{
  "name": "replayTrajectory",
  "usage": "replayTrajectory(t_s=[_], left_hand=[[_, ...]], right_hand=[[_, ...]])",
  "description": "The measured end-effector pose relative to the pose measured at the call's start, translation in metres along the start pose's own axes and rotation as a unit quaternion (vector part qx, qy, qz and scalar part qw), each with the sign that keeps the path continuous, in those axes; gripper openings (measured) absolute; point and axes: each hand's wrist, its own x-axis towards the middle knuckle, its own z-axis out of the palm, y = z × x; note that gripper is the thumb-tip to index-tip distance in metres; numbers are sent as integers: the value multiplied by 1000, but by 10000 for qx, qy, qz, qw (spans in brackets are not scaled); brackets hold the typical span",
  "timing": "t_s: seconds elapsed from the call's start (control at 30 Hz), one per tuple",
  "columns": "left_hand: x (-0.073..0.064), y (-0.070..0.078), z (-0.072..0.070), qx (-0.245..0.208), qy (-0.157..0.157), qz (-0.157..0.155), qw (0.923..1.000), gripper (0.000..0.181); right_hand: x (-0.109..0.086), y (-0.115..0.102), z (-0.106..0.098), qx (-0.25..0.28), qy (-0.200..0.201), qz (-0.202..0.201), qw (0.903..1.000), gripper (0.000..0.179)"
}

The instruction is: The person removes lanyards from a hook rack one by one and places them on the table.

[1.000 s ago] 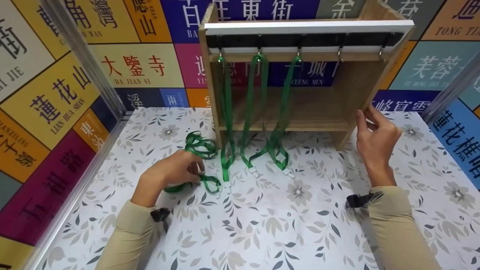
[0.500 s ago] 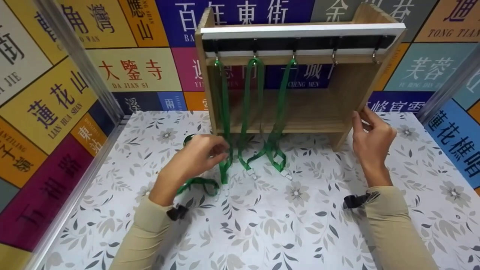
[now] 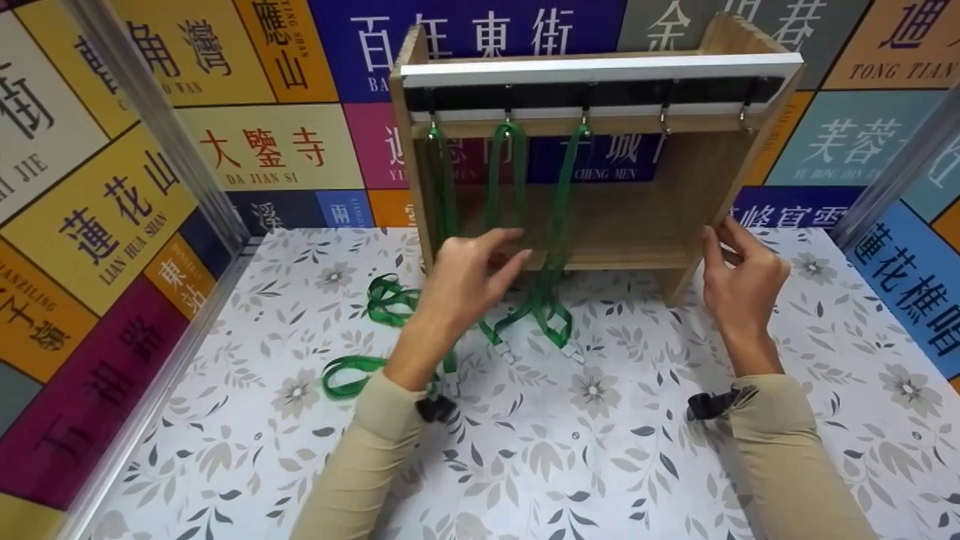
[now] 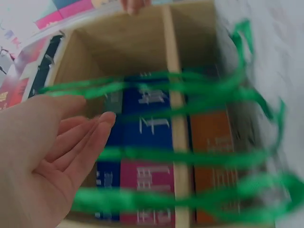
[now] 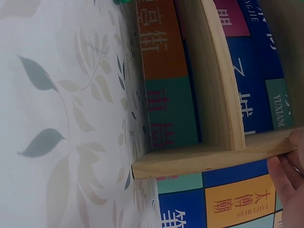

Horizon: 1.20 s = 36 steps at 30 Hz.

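Note:
A wooden rack (image 3: 675,217) stands on the table, with a row of metal hooks along its front bar. Green lanyards (image 3: 562,187) hang from its three left hooks, their white clips (image 3: 574,352) lying on the tabletop. My left hand (image 3: 461,285) is raised in front of the left and middle lanyards, fingers loosely bent and nothing gripped. In the left wrist view, green straps (image 4: 180,156) pass just beyond its fingertips, blurred. My right hand (image 3: 742,292) pinches the front edge of the rack's right side panel (image 5: 204,159) between thumb and fingers.
Two loose green lanyards lie left of the rack: a coiled one (image 3: 386,300) by its leg and a looped one (image 3: 349,375) nearer me, partly behind my left forearm. The two right hooks (image 3: 665,120) carry nothing. Sign-printed walls (image 3: 270,150) enclose the floral tabletop (image 3: 525,465).
My left hand has moved right and up, from the loose lanyards on the table to the hanging ones. My right hand keeps its hold on the rack.

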Motion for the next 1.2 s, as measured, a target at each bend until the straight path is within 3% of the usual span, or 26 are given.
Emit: replayTrajectory(t_s=[0.13, 0.23, 0.4, 0.63, 0.77, 0.87, 0.97, 1.2], left_hand=[[19, 21, 22, 316, 471, 100, 9983, 36], [32, 34, 36, 856, 777, 76, 9933, 39], [48, 48, 54, 1451, 964, -70, 9847, 44], [62, 52, 61, 1595, 954, -651, 9804, 36], [64, 51, 58, 1559, 1039, -689, 9799, 28], [67, 54, 54, 1426, 1284, -465, 9803, 24], [72, 63, 51, 1214, 1469, -42, 9817, 23], [85, 87, 51, 654, 1552, 1003, 9806, 22]], right_hand=[[-1, 0, -1, -8, -17, 54, 10000, 37], [-1, 0, -1, 15, 11, 70, 10000, 37], [0, 1, 1, 112, 118, -57, 9999, 35], [0, 3, 8, 119, 200, -249, 9994, 33], [0, 1, 8, 88, 136, -189, 9997, 35], [0, -1, 6, 146, 128, -180, 9996, 34], [1, -1, 4, 220, 153, -191, 9995, 33], [1, 1, 1, 106, 141, -87, 9998, 35]])
